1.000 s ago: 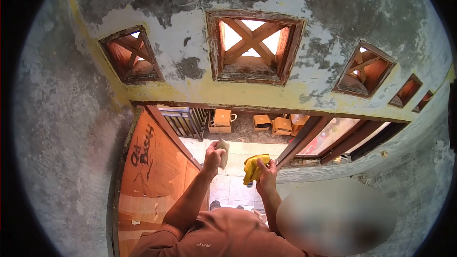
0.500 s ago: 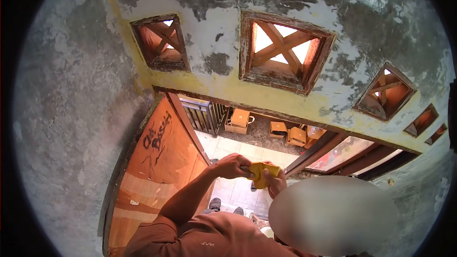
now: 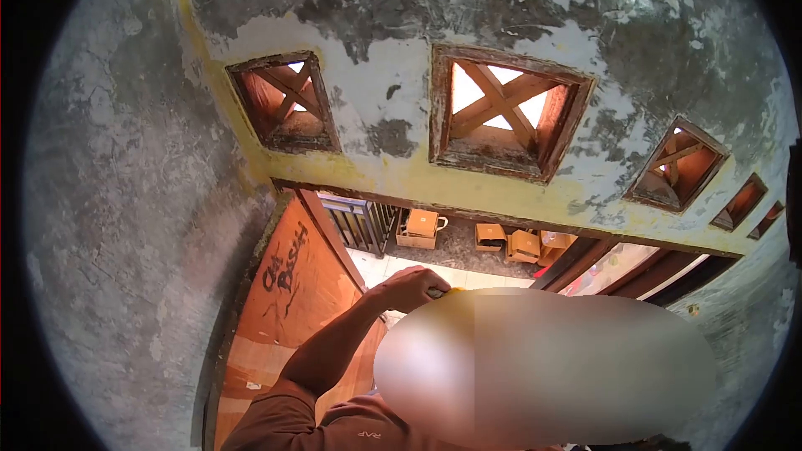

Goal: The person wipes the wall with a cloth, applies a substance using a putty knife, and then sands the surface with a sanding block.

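One mottled wall (image 3: 380,171) spans most of our view, pierced by framed vents (image 3: 499,104), with crossed slats in the larger ones. Below it, on our left, stands the orange-brown door (image 3: 267,309) with dark lettering; past the doorway, boxes (image 3: 524,244) sit on the ground near a railing (image 3: 355,219). Our brown shirt (image 3: 347,426) shows at the bottom, and from its sleeve our left arm (image 3: 338,338) slants up and to the right. A blurred patch (image 3: 585,367) covers our right arm and hand, so we cannot tell whether that hand is open or closed. Our left hand (image 3: 409,288) is bent at the wrist, fingers curled, pinching a grey piece (image 3: 435,292) at their tips. Just to the right of those tips lies the yellow piece (image 3: 454,290), only its upper edge clear of the blur. Of what we can see, our left hand is the nearer; whether it touches the yellow piece, and how its long axis runs, we cannot tell.
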Demonstrator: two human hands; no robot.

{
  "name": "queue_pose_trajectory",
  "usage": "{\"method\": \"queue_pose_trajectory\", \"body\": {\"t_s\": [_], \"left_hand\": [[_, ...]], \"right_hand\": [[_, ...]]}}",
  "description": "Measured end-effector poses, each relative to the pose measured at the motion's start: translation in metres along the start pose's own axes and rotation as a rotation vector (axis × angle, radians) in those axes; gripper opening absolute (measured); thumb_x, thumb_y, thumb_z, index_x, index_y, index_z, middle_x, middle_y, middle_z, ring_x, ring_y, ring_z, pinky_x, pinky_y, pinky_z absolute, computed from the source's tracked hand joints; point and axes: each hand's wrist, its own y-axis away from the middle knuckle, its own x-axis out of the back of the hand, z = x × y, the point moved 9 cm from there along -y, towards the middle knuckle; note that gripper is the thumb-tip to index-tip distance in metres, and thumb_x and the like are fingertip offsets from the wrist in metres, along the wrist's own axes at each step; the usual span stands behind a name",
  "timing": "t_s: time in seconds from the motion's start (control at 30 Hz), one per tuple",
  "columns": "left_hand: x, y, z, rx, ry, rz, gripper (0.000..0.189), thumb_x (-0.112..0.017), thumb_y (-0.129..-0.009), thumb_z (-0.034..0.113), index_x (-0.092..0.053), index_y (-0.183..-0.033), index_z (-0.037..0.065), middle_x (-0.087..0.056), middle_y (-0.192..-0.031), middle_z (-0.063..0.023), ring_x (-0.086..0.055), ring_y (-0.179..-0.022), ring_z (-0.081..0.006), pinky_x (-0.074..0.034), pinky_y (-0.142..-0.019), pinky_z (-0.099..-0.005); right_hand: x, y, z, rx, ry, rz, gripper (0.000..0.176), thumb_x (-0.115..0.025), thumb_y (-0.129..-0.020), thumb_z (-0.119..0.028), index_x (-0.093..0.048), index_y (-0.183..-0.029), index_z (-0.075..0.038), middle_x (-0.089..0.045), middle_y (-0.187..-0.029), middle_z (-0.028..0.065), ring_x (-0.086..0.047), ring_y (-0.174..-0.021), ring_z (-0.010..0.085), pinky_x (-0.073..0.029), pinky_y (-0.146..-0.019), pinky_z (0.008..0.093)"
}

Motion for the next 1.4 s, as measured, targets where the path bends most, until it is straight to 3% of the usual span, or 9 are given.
{"method": "queue_pose_trajectory", "body": {"t_s": [0.23,0.53,0.77,0.9,0.93,1.03,1.2,1.33,1.4], "left_hand": [[0.048,0.01,-0.04,-0.022,0.225,0.192,0.036,-0.078,-0.074,0.026,-0.068,-0.097,0.001,-0.069,-0.082,-0.0085,-0.064,-0.075,-0.0153,-0.05,-0.071,-0.0294],[0.106,0.074,-0.11,0.158,0.316,0.21,0.03,-0.077,-0.08,0.028,-0.068,-0.093,0.002,-0.067,-0.08,-0.0053,-0.061,-0.074,-0.012,-0.049,-0.069,-0.0295],[0.127,0.085,-0.119,0.207,0.198,0.167,0.03,-0.076,-0.081,0.029,-0.068,-0.096,0.004,-0.068,-0.08,-0.005,-0.062,-0.074,-0.0124,-0.05,-0.069,-0.029],[0.124,0.095,-0.131,0.341,0.116,-0.002,0.031,-0.076,-0.081,0.03,-0.068,-0.099,0.005,-0.068,-0.082,-0.0033,-0.062,-0.075,-0.0102,-0.05,-0.07,-0.0279],[0.121,0.096,-0.137,0.367,0.114,-0.034,0.03,-0.076,-0.081,0.029,-0.068,-0.1,0.006,-0.067,-0.083,-0.0022,-0.061,-0.076,-0.0089,-0.05,-0.071,-0.027],[0.109,0.089,-0.16,0.34,0.112,-0.04,0.03,-0.076,-0.081,0.027,-0.068,-0.099,0.005,-0.068,-0.081,-0.0027,-0.062,-0.074,-0.0093,-0.05,-0.07,-0.027],[0.079,0.09,-0.185,0.31,0.11,-0.066,0.029,-0.077,-0.08,0.026,-0.069,-0.097,0.004,-0.068,-0.081,-0.0037,-0.062,-0.073,-0.0106,-0.051,-0.069,-0.0273],[0.067,0.1,-0.201,0.362,0.184,-0.128,0.031,-0.076,-0.081,0.03,-0.069,-0.098,0.006,-0.068,-0.083,-0.0068,-0.064,-0.075,-0.0145,-0.052,-0.071,-0.0294],[0.054,0.113,-0.209,0.427,-0.025,-0.305,0.036,-0.074,-0.08,0.036,-0.068,-0.1,0.006,-0.069,-0.087,-0.0111,-0.067,-0.082,-0.0216,-0.052,-0.077,-0.0329]], "right_hand": [[-0.033,-0.021,-0.007,0.174,-0.023,0.054,0.054,-0.036,-0.101,-0.043,-0.037,-0.138,-0.003,-0.047,-0.137,0.0173,-0.048,-0.125,0.0305,-0.039,-0.106,0.0446],[-0.088,0.034,-0.254,1.475,0.881,0.451,0.072,-0.04,-0.1,-0.045,-0.008,-0.153,-0.008,-0.029,-0.153,0.0113,-0.028,-0.14,0.0241,-0.019,-0.115,0.0374],[-0.087,-0.018,-0.278,1.883,1.384,0.949,0.061,-0.028,-0.103,-0.042,-0.024,-0.148,-0.002,-0.019,-0.153,0.0255,-0.017,-0.143,0.0397,-0.014,-0.115,0.0496],[-0.084,-0.071,-0.193,1.858,1.505,0.865,0.061,-0.023,-0.101,-0.05,-0.042,-0.136,-0.003,-0.034,-0.147,0.0212,-0.028,-0.139,0.0348,-0.018,-0.114,0.0471],[0.001,-0.136,-0.159,1.488,0.859,0.559,0.063,-0.024,-0.1,-0.052,-0.041,-0.136,-0.004,-0.037,-0.147,0.0173,-0.029,-0.138,0.0348,-0.013,-0.115,0.0488],[-0.124,-0.158,-0.051,1.478,1.716,0.379,0.045,-0.031,-0.096,-0.041,-0.054,-0.127,-0.019,-0.042,-0.144,0.0095,-0.025,-0.139,0.0344,-0.004,-0.114,0.0521],[-0.198,-0.201,0.069,1.311,1.842,-0.412,0.043,-0.067,-0.08,-0.026,-0.059,-0.12,-0.013,-0.054,-0.134,0.0061,-0.042,-0.132,0.023,-0.027,-0.111,0.046],[-0.165,-0.186,0.062,1.14,1.248,-0.173,0.018,-0.061,-0.085,-0.016,-0.061,-0.1,-0.006,-0.061,-0.11,0.0172,-0.056,-0.113,0.0306,-0.044,-0.095,0.041],[-0.108,-0.193,0.086,0.499,1.088,0.106,0.02,-0.055,-0.093,-0.025,-0.06,-0.092,-0.005,-0.065,-0.095,0.0116,-0.064,-0.088,0.0255,-0.05,-0.075,0.0376]]}}
